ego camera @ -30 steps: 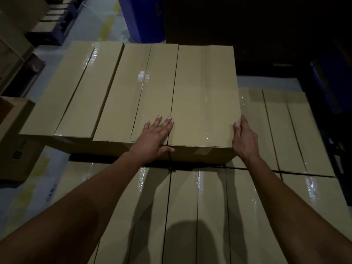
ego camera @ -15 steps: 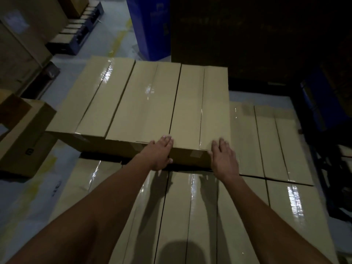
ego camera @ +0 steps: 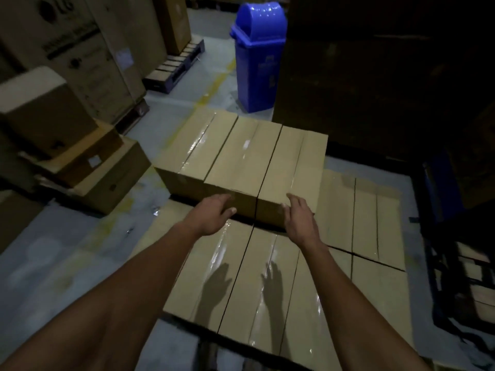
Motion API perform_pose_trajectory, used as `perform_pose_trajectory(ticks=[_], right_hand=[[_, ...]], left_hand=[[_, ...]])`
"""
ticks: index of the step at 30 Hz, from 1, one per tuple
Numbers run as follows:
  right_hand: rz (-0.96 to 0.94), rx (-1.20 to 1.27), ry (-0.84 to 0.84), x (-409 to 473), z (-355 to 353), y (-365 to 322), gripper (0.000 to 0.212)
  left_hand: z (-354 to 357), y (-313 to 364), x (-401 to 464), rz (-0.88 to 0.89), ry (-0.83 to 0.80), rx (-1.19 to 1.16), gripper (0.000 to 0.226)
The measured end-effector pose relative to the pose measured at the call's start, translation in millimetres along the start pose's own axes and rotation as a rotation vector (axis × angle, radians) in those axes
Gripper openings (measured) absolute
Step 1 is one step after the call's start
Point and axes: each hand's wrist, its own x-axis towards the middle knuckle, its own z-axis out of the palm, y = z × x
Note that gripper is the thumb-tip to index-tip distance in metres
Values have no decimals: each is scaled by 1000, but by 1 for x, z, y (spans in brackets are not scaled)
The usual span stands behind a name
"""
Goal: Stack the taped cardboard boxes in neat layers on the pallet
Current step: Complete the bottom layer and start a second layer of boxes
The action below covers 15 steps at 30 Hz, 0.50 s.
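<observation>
Three taped boxes (ego camera: 242,156) sit side by side as the start of an upper row at the far left of the lower layer of boxes (ego camera: 267,285), their near faces flush, likely to keep the stack square. The left hand (ego camera: 214,212) and right hand (ego camera: 298,216), fingers loose and holding nothing, hover at the row's near edge. A blue bin (ego camera: 258,57) stands on the floor beyond.

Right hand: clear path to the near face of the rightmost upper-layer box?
Probably yes. The right hand hangs open just before the near face of the rightmost upper box, with nothing between them. The left hand is at the neighbouring box and does not cross its path.
</observation>
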Motion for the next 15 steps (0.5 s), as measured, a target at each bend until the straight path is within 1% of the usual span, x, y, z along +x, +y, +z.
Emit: perform_pose_trajectory(ticks=[3, 7, 11, 15], right_hand=[[-30, 59, 0, -34, -12, -34, 49], [-78, 113, -6, -76, -3, -69, 49], [-135, 126, -73, -122, 22, -117, 51], [-256, 119, -153, -159, 60, -178, 43]], left_hand=[[-22, 1, -61, -41, 68, -51, 56], [-39, -16, -135, -94, 104, -102, 59], [-57, -50, -215, -186, 192, -191, 56], [-75, -93, -292, -267, 301, -255, 53]])
